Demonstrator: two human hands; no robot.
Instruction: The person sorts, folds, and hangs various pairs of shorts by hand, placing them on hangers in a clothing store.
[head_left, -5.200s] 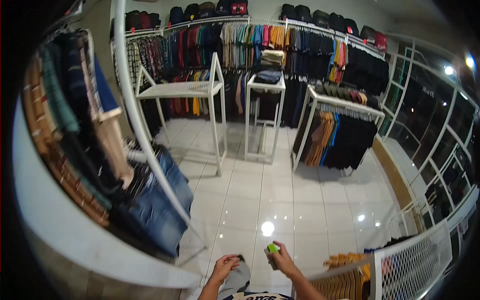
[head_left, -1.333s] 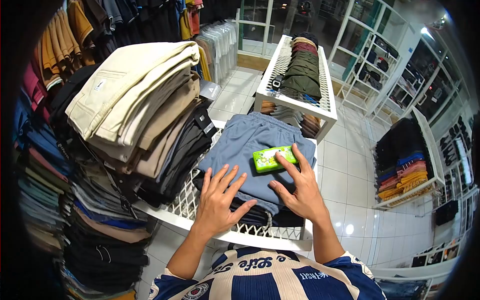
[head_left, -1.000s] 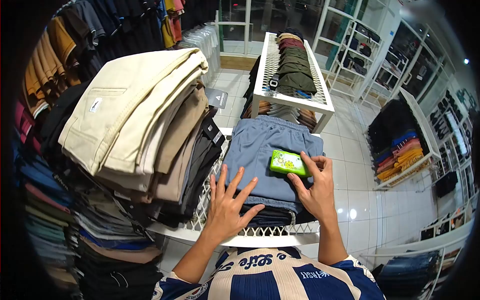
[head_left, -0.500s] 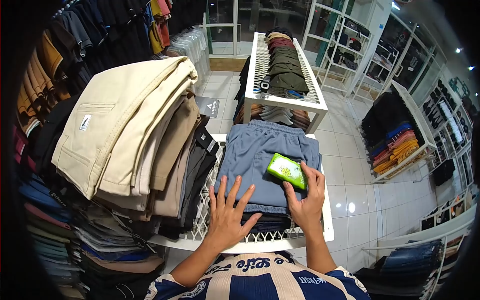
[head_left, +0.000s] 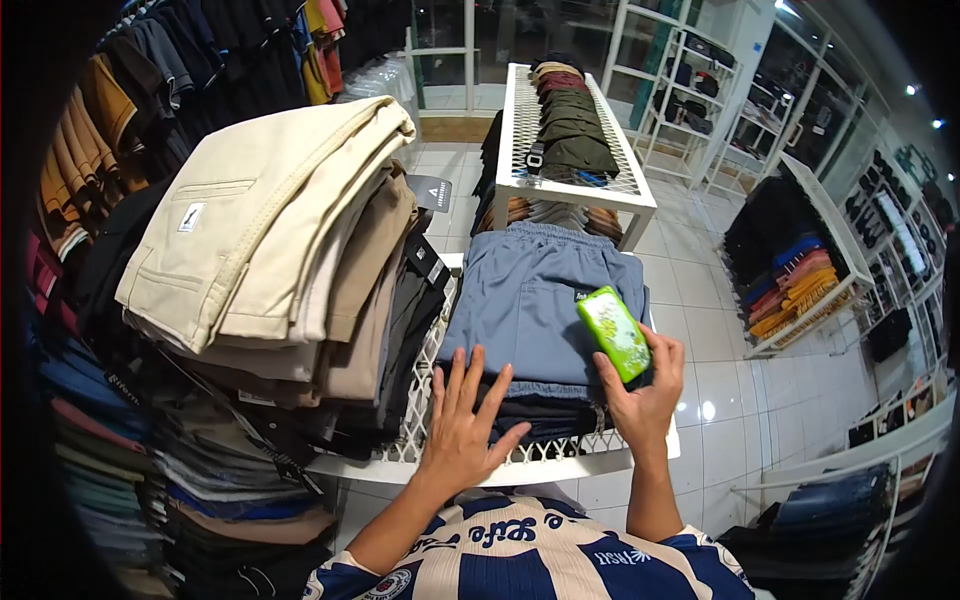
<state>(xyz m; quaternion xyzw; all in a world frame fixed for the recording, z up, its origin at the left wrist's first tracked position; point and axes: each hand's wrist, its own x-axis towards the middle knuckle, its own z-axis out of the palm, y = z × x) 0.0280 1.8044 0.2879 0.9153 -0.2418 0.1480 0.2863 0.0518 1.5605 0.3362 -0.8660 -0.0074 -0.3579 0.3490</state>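
Observation:
A folded pair of blue-grey shorts (head_left: 530, 300) with an elastic waistband lies on a stack of dark garments (head_left: 545, 418). My left hand (head_left: 465, 420) rests with spread fingers at the lower left edge of the shorts. Over their right side, my right hand (head_left: 645, 388) grips a bright green rectangular object (head_left: 614, 336) with rounded corners and a printed pale face, between thumb and fingers. I cannot make out exactly what this object is. A small dark label shows on the shorts just beside its top end.
To the left rises a tall pile of folded trousers (head_left: 250, 220), cream on top. The stack stands on a white mesh table (head_left: 400, 455). Ahead is a higher white rack (head_left: 518, 110) with folded dark garments. A shelf of coloured clothes (head_left: 800, 290) stands at the right.
My right hand has moved right with the green object and turned it more upright, uncovering the dark label on the shorts. My left hand stays spread at the shorts' lower edge.

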